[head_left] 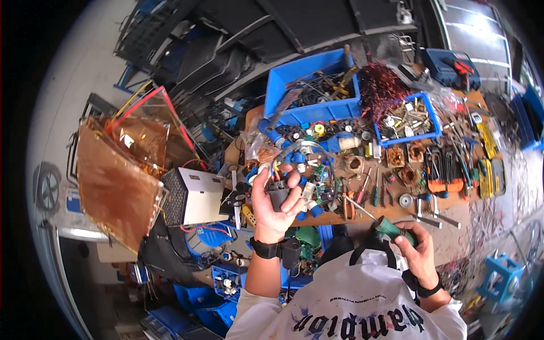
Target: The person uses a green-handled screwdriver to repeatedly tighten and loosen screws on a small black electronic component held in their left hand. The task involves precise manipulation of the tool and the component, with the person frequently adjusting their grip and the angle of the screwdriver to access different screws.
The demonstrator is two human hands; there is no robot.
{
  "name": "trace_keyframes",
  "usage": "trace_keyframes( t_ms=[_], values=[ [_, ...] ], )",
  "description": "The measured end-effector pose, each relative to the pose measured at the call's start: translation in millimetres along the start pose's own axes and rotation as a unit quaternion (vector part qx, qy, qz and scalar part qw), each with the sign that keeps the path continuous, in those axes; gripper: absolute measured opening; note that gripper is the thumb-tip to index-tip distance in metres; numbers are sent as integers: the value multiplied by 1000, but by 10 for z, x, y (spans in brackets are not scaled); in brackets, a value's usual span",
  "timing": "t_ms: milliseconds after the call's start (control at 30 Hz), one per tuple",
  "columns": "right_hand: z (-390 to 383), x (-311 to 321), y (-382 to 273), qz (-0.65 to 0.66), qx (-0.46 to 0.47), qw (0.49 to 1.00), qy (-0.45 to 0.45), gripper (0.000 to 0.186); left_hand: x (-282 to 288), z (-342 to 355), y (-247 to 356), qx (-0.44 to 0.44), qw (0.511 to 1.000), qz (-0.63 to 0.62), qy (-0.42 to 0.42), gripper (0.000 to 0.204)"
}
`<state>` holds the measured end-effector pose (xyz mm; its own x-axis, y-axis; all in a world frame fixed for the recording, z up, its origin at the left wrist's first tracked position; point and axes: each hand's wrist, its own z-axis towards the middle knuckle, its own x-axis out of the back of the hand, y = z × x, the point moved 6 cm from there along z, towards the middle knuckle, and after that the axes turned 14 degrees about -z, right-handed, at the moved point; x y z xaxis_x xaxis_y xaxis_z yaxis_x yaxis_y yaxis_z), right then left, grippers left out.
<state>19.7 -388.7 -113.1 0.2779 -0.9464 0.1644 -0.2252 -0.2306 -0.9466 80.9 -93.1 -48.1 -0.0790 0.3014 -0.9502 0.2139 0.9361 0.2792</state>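
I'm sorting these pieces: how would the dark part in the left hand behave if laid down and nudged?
The dark part looks rounded and cylindrical, so it may roll on its side. The coloured wires at its top look thin and bent, so they would probably flop and could snag.

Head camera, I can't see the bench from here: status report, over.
Left hand gripping dark wired cylinder. Right hand holding green-handled screwdriver, tip apart from cylinder. Loose parts and tools crowding workbench beyond.
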Motion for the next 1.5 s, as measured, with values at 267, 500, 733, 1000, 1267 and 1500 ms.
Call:
trace_keyframes(
  t_ms=[267, 500, 733, 1000, 1267, 1500],
  values=[
    [64, -87, -62, 28, 12, 998, -58, 31, -270, -317, -75, -46, 996, 59, -40, 52],
    [93, -108, -66, 10, 37, 998, -52, 35, -356, -359, -56, -70, 994, 71, -56, 52],
    [129, -86, -110, 6, 40, 998, -57, 36, -404, -339, -47, -79, 981, 85, -154, 53],
    [162, -117, -169, 0, 45, 998, -47, 34, -476, -283, 12, -58, 971, -39, -228, 59],
    [176, -114, -164, 7, 49, 998, -36, 32, -545, -133, -58, -29, 957, -183, -225, 73],
    [150, -74, -113, 22, 26, 999, -27, 29, -538, -114, -88, -14, 954, -179, -238, 71]
  ],
)
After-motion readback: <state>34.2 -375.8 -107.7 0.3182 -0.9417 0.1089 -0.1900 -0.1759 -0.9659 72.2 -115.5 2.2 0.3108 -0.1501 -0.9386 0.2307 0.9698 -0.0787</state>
